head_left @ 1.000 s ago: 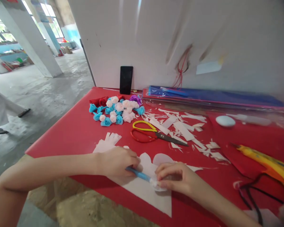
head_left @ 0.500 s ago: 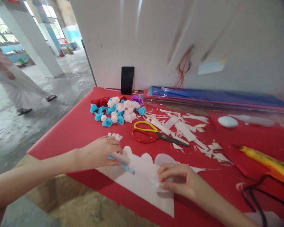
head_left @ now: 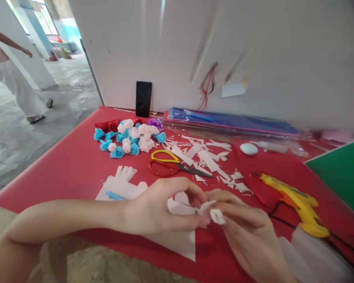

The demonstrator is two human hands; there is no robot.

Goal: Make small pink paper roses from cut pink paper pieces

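Note:
Over the front of the red tabletop my two hands meet at a small rolled white paper flower. My right hand pinches the roll, its spiral end facing me. Thumb and fingers of my left hand close on the loose paper of the same flower. Beneath the hands lies a white paper sheet with scalloped edges, partly hidden by my left arm. A light blue pen-like stick rests on the paper at the left. Scissors with yellow and red handles lie just beyond my hands.
Blue, pale pink, red and purple paper flowers cluster at the back left, near an upright black phone. White paper scraps spread mid-table. A yellow glue gun with a dark cord lies right. A person walks at far left.
My left hand has let go of the blue stick, now on the paper, and moved right to the flower. My right hand has raised the flower. The view has shifted right.

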